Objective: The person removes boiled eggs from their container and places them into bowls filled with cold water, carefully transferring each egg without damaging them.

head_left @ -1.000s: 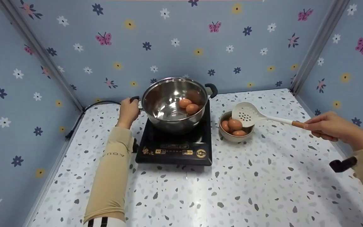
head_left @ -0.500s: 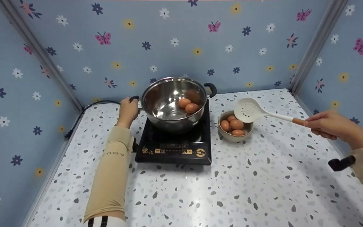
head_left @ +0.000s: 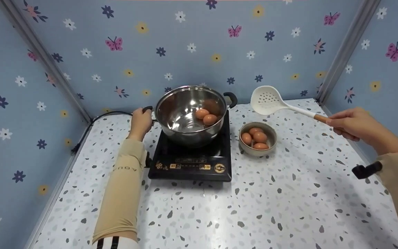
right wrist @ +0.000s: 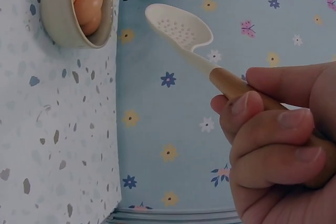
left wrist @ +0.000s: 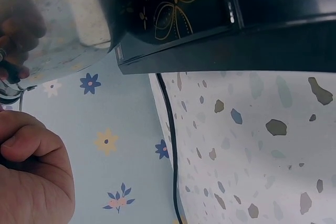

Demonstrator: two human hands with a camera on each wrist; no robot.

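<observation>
Right hand (head_left: 352, 124) curled round slotted spoon (head_left: 299, 110), its head (head_left: 267, 100) extending leftward, left hand (head_left: 141, 121) gripping pot handle (head_left: 147, 108)

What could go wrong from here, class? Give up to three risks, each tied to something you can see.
1. The slotted spoon in the right hand looks shallow, so an egg carried on it might roll off.
2. Two eggs lie in the metal pot; another dropped in could crack against them.
3. The left hand grips the pot's handle; a tug might shift the pot.
</observation>
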